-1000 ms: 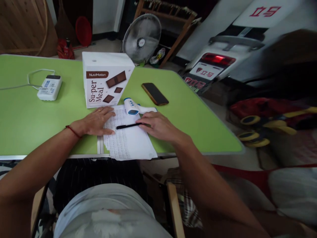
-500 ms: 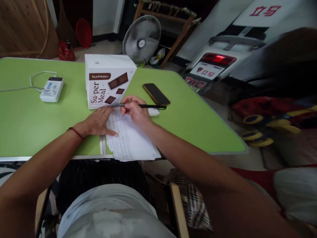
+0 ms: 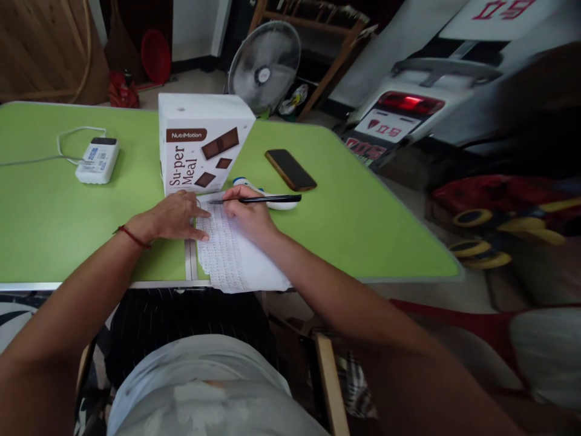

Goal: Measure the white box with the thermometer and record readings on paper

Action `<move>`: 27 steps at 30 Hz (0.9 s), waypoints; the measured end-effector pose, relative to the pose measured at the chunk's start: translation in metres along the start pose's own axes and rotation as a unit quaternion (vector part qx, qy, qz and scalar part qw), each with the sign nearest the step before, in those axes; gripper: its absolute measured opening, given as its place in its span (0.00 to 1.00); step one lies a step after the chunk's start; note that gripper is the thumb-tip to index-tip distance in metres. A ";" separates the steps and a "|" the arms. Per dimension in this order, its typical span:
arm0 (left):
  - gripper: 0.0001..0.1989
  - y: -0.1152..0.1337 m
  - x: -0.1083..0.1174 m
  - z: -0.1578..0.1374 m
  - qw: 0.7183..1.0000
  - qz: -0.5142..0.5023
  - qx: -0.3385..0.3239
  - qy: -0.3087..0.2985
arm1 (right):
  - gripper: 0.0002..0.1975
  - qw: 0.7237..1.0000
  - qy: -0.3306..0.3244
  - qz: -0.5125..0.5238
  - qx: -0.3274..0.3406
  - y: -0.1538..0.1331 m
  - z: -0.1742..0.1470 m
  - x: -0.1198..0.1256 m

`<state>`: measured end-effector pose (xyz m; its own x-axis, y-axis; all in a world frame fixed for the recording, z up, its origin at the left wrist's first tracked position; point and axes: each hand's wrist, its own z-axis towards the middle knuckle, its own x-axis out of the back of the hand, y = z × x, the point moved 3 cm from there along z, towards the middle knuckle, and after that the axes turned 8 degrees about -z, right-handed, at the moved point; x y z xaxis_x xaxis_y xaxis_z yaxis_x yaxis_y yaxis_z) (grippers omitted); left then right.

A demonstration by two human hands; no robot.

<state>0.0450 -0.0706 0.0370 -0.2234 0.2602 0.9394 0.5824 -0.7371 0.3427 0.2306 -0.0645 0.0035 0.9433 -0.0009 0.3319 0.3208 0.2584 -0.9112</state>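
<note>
A sheet of paper (image 3: 261, 263) covered on its left with rows of handwriting lies at the table's front edge, its lower end reaching slightly past it. My right hand (image 3: 247, 212) grips a black pen (image 3: 272, 198), the tip at the paper's upper left. Flat by the paper's left margin rests my left hand (image 3: 177, 216), fingers spread and touching the sheet. Right behind both hands stands a white box (image 3: 204, 106) printed with brown bars. A white and blue device (image 3: 284, 204) lies beyond my right hand, partly covered by it and the pen.
On the green table (image 3: 363, 236), a phone (image 3: 290, 169) lies right of the box, and a white power strip (image 3: 97, 160) with a cable sits to the left. Past the table are a fan (image 3: 264, 69) and a scooter (image 3: 408, 109) with a lit tail light.
My right hand and the pen have moved slightly down from the box's base, uncovering more of the white and blue device. My left fingers have shifted on the sheet. The view has tilted a little.
</note>
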 end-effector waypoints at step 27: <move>0.23 -0.003 0.006 -0.003 0.997 -0.043 0.056 -0.004 | 0.07 0.995 0.080 -0.055 -0.019 0.003 0.000 -0.011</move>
<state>0.0397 -0.0688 0.0421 -0.2701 0.3258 0.9060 0.6446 -0.6378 0.4215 0.2214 -0.0639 -0.0033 0.9026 -0.1821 0.3902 0.4234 0.2106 -0.8811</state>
